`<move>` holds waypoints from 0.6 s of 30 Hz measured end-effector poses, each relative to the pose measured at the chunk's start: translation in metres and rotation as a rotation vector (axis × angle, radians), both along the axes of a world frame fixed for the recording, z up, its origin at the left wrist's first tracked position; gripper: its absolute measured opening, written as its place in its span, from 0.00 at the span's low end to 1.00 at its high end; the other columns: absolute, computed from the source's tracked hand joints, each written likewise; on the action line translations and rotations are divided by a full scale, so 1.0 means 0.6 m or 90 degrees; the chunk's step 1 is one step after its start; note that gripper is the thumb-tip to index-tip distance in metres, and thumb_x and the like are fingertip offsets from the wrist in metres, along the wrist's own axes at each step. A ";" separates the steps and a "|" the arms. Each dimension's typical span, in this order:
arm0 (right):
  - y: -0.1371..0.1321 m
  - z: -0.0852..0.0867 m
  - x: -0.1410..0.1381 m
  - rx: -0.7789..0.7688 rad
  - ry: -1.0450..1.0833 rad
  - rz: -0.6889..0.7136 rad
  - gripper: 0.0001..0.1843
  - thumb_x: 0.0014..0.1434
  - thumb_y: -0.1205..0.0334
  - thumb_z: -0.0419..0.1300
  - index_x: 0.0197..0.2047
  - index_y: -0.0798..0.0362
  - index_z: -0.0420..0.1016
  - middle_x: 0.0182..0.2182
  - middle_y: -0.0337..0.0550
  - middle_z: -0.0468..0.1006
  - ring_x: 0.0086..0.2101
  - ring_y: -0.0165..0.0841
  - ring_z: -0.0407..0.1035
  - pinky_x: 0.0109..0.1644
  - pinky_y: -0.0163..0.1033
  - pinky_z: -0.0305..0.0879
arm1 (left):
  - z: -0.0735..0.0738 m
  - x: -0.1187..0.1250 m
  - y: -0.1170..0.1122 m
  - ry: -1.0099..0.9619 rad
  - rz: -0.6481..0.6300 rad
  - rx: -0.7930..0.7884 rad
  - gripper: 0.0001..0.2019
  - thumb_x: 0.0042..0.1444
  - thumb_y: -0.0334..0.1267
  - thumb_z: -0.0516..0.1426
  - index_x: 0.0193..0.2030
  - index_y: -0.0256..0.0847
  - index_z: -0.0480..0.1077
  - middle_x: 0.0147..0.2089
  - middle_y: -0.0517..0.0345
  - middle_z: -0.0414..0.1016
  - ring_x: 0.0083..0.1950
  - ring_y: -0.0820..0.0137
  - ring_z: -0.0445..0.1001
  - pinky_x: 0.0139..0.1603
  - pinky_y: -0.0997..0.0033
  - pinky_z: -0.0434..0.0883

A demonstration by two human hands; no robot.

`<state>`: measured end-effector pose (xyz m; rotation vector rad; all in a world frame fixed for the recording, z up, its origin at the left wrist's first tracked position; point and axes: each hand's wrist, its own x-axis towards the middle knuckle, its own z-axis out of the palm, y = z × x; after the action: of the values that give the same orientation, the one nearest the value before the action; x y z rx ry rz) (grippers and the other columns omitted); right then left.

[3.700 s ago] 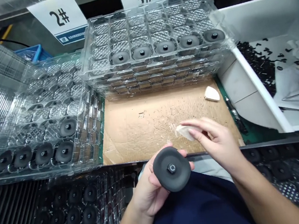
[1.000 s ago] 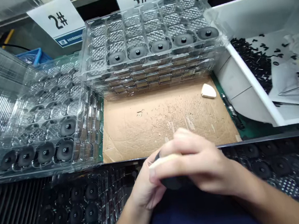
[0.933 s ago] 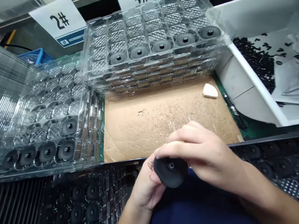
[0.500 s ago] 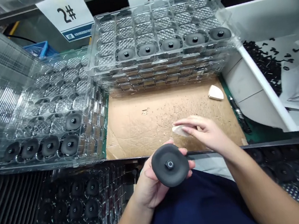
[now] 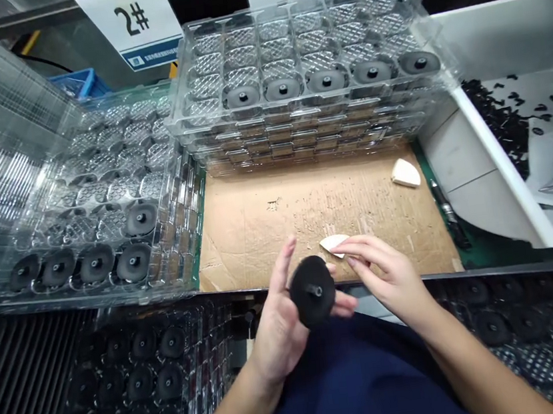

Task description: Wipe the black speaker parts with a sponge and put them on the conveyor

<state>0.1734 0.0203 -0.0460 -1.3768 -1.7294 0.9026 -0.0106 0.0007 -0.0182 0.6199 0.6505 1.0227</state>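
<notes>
The left hand [image 5: 281, 324] loosely grips a stemmed disc [image 5: 311, 290], best steadied while the right hand [image 5: 389, 272] pinches a white wedge [image 5: 332, 244] at its one o'clock.

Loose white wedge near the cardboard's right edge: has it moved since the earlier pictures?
No. The loose white wedge lies in the same spot on the cardboard, just inside its right edge; both shift together in the picture.
</notes>
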 end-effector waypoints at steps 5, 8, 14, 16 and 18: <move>-0.013 -0.006 0.002 -0.015 -0.007 -0.019 0.10 0.61 0.64 0.55 0.43 0.50 0.76 0.40 0.45 0.76 0.40 0.34 0.71 0.40 0.39 0.68 | -0.020 -0.005 -0.002 0.417 0.038 0.411 0.53 0.49 0.28 0.64 0.66 0.69 0.31 0.58 0.55 0.65 0.59 0.60 0.66 0.58 0.52 0.65; -0.023 0.005 0.005 -0.017 -0.001 -0.037 0.10 0.61 0.65 0.55 0.42 0.50 0.77 0.39 0.44 0.77 0.36 0.32 0.71 0.37 0.37 0.68 | -0.021 -0.009 0.002 0.479 0.028 0.456 0.55 0.47 0.26 0.64 0.67 0.62 0.29 0.58 0.49 0.65 0.57 0.59 0.67 0.55 0.54 0.67; -0.034 0.047 0.007 -0.069 0.151 -0.094 0.07 0.60 0.62 0.59 0.40 0.48 0.77 0.36 0.43 0.77 0.36 0.32 0.71 0.34 0.35 0.68 | -0.015 -0.008 0.003 0.475 0.015 0.420 0.55 0.45 0.29 0.66 0.68 0.59 0.32 0.57 0.50 0.67 0.57 0.60 0.68 0.59 0.55 0.63; -0.035 0.060 0.004 -0.102 0.190 -0.055 0.07 0.58 0.62 0.61 0.40 0.47 0.78 0.34 0.42 0.77 0.34 0.31 0.70 0.34 0.35 0.68 | -0.016 -0.007 0.001 0.463 0.015 0.405 0.54 0.44 0.28 0.66 0.69 0.57 0.34 0.57 0.49 0.68 0.57 0.60 0.69 0.60 0.55 0.63; -0.035 0.067 -0.002 -0.135 0.222 0.022 0.07 0.56 0.62 0.63 0.40 0.46 0.78 0.35 0.41 0.78 0.34 0.30 0.70 0.35 0.35 0.67 | -0.017 -0.007 -0.001 0.451 0.014 0.392 0.53 0.45 0.29 0.66 0.69 0.56 0.36 0.57 0.49 0.69 0.57 0.60 0.69 0.60 0.56 0.63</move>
<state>0.1724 -0.0009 -0.0057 -1.2345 -1.4264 1.2930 -0.0148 0.0002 -0.0283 1.5580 0.9573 1.0199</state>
